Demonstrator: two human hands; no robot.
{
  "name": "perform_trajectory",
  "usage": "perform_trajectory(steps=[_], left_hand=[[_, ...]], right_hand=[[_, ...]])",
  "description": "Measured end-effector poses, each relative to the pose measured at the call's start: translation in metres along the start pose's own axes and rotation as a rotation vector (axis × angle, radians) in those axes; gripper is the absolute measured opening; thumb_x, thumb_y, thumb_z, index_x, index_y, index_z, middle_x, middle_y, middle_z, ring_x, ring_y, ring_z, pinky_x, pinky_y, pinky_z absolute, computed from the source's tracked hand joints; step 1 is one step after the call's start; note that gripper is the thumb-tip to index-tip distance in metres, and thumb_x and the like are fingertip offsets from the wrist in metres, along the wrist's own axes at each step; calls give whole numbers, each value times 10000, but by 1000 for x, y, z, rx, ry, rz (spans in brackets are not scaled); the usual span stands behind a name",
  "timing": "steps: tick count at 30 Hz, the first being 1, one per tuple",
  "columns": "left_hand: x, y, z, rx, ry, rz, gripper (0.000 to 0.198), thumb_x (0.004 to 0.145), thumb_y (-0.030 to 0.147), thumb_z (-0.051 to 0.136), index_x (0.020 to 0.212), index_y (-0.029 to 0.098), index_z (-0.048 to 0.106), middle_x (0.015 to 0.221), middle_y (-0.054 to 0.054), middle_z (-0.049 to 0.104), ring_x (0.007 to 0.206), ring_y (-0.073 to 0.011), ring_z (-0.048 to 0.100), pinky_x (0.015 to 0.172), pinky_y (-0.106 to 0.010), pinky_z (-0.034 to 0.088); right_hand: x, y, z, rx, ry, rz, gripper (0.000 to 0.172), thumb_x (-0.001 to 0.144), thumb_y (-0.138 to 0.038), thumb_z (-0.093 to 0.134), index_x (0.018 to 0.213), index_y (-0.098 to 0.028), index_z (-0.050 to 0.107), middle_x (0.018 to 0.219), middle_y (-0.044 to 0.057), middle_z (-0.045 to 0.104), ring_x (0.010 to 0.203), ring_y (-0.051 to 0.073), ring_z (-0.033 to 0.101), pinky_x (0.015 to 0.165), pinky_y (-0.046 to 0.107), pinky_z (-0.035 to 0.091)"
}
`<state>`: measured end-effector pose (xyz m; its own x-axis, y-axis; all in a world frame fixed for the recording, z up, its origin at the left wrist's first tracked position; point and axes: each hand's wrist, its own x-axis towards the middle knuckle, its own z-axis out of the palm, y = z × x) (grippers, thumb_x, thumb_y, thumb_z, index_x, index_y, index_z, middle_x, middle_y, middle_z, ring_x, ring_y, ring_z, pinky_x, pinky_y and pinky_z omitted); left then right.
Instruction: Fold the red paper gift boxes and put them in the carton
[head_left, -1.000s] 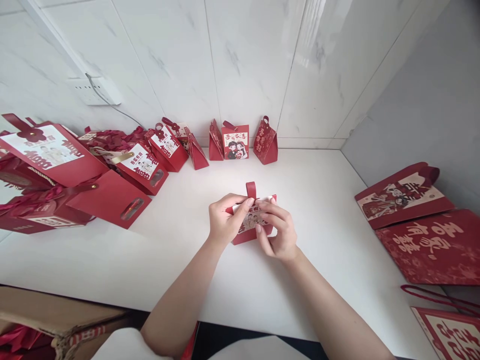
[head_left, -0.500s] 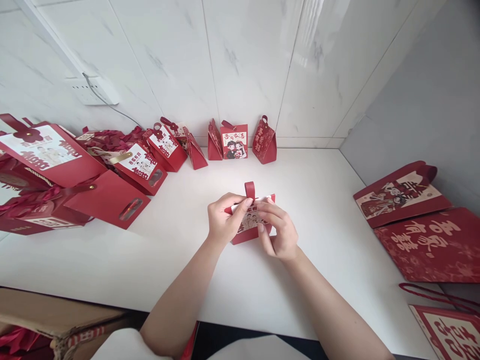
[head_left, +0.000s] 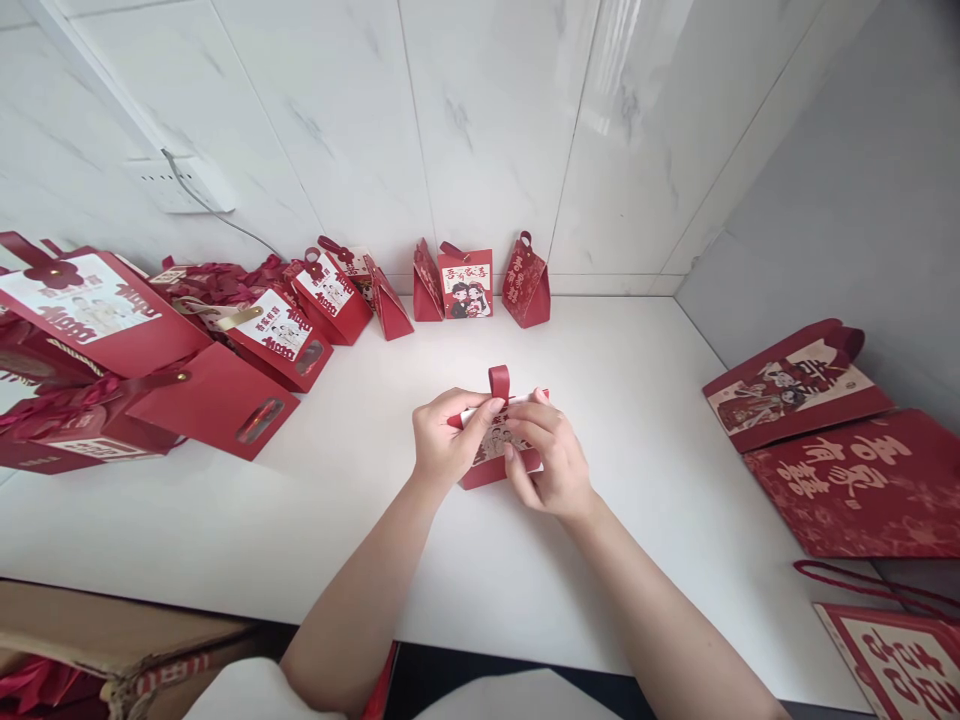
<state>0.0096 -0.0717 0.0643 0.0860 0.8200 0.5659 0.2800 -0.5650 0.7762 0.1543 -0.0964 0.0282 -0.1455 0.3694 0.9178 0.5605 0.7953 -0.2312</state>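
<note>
A small red gift box [head_left: 491, 458] with a looped red handle on top and a printed picture on its front stands on the white table [head_left: 360, 520], near the middle. My left hand [head_left: 444, 440] grips its left side, thumb and fingers curled over the top edge. On the right side my right hand [head_left: 547, 460] pinches the front panel, its fingers pressed against the picture. Both hands cover much of the box.
Three small red boxes [head_left: 465, 285] stand against the marble wall at the back. Several larger red gift boxes [head_left: 150, 340] are piled at the left. Flat red paper bags [head_left: 847, 450] lie at the right. A cardboard carton [head_left: 97, 640] sits below the table's near left edge.
My hands and the box have barely moved. The right fingers have shifted slightly lower on the box front.
</note>
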Motion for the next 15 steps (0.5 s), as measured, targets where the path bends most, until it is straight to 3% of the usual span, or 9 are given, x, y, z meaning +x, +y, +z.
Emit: perform_trajectory(steps=[9, 15], left_hand=[[0, -1, 0, 6, 10, 5, 154, 815, 300, 657, 725, 181, 695, 683, -11, 670, 621, -123, 599, 615, -253, 470], [-1, -2, 0, -13, 4, 16, 119, 812, 268, 661, 741, 179, 695, 686, -7, 665, 629, -117, 594, 620, -248, 465]], right_hand=[[0, -3, 0, -165, 29, 68, 318, 805, -136, 566, 1098, -242, 499, 987, 18, 657, 960, 178, 612, 1024, 452, 408], [-2, 0, 4, -295, 89, 127, 277, 812, -168, 563, 1075, -252, 539, 1123, 58, 587, 1070, 237, 575, 1070, 526, 330]])
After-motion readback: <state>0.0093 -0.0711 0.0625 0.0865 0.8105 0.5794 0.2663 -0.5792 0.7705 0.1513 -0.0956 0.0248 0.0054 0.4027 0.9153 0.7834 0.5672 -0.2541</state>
